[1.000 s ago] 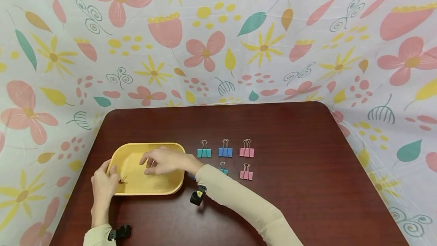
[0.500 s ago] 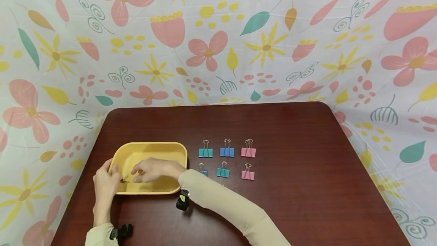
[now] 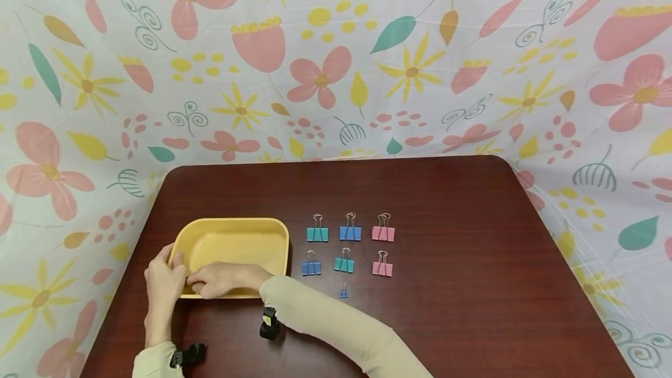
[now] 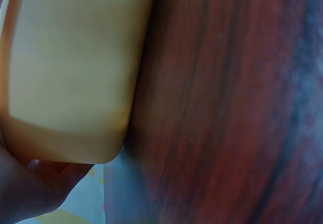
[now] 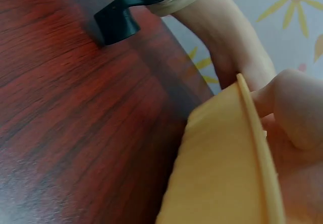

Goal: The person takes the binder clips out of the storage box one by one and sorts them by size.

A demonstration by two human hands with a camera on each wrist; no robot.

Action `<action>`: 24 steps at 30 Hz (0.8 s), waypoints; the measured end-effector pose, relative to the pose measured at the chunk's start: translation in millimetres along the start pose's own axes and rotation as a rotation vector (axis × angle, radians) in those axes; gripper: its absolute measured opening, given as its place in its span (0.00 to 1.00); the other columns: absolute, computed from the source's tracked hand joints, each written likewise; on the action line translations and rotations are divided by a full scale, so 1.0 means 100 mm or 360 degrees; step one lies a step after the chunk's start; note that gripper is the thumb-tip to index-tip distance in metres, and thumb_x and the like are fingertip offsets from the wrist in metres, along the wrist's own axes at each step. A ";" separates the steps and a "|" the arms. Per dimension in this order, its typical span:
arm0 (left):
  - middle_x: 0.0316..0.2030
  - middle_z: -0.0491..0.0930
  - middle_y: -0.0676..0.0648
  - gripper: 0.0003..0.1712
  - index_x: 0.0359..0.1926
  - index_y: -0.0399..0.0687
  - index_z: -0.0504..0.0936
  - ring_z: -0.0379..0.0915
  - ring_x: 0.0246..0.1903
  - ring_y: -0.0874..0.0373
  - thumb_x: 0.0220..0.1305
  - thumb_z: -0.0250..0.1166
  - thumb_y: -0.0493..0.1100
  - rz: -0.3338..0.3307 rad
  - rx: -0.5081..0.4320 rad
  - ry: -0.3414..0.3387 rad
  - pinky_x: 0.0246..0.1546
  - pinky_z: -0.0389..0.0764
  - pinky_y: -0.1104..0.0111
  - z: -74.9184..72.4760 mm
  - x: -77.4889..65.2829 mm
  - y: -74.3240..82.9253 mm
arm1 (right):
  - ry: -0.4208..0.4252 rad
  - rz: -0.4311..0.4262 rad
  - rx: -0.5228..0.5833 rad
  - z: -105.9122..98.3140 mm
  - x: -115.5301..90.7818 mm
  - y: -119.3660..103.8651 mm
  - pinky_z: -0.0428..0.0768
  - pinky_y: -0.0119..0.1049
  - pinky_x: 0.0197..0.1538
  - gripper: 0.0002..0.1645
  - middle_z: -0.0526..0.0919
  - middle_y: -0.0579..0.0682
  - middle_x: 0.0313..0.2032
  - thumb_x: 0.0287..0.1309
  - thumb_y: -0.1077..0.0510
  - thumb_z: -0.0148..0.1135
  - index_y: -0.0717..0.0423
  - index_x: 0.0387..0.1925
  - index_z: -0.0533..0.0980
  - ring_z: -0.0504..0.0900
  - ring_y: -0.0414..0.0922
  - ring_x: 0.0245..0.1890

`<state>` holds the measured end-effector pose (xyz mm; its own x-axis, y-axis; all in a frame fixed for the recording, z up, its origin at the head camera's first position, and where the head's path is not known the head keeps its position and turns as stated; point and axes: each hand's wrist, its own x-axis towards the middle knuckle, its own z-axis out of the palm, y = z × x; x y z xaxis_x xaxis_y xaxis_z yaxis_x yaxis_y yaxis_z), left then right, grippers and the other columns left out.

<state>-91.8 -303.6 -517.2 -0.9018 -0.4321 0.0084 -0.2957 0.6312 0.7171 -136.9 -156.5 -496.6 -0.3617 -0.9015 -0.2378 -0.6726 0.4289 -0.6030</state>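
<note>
My left hand point(image 3: 165, 279) grips the left end of a yellow plastic tray point(image 3: 252, 221), thumb over the rim and fingers outside. The tray's outer wall point(image 4: 75, 72) fills much of the left wrist view. My right hand point(image 3: 217, 280) reaches down into the tray's near left corner, close to the left thumb. Its fingertips are hidden in the head view, and so is whatever lies beneath them. In the right wrist view the tray's side point(image 5: 212, 168) covers the fingertips of the right hand point(image 5: 303, 108).
Right of the tray, binder clips lie in rows: teal point(image 3: 317, 234), blue point(image 3: 350, 233) and pink point(image 3: 383, 234) at the back. Smaller blue point(image 3: 311, 268), teal point(image 3: 344, 265) and pink point(image 3: 382, 269) ones lie in front, then a tiny blue clip point(image 3: 343, 293). Floral cloth hangs behind the table point(image 3: 472, 284).
My right hand has moved left and nearer, down into the tray's corner, covering the small brassy item seen there before. The tiny blue clip has come into view. My left hand stays put.
</note>
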 end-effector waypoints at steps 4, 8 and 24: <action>0.54 0.79 0.25 0.21 0.63 0.34 0.76 0.77 0.49 0.33 0.75 0.51 0.38 -0.0002 -0.0006 -0.0001 0.46 0.76 0.47 0.00 0.00 0.00 | 0.0051 0.0062 0.0065 0.03 0.02 0.01 0.64 0.19 0.38 0.09 0.70 0.42 0.32 0.75 0.56 0.44 0.49 0.40 0.72 0.70 0.34 0.34; 0.54 0.80 0.27 0.22 0.64 0.35 0.77 0.79 0.48 0.35 0.75 0.51 0.38 0.0000 0.0004 -0.0024 0.40 0.77 0.58 0.01 0.00 0.00 | 0.0104 0.0187 0.0006 0.07 0.06 0.00 0.67 0.20 0.44 0.14 0.76 0.42 0.44 0.77 0.51 0.42 0.49 0.49 0.74 0.74 0.34 0.43; 0.54 0.79 0.26 0.21 0.62 0.34 0.77 0.75 0.50 0.31 0.74 0.51 0.38 0.0004 -0.0022 0.0017 0.49 0.74 0.44 0.01 0.00 -0.02 | 0.0242 0.0142 -0.0057 0.05 -0.02 0.00 0.61 0.19 0.26 0.22 0.64 0.36 0.14 0.69 0.54 0.58 0.45 0.16 0.70 0.60 0.30 0.17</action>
<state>-91.5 -303.8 -519.2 -0.8990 -0.4377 0.0176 -0.2893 0.6234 0.7265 -133.0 -155.4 -500.2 -0.5125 -0.8418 -0.1696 -0.6552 0.5111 -0.5563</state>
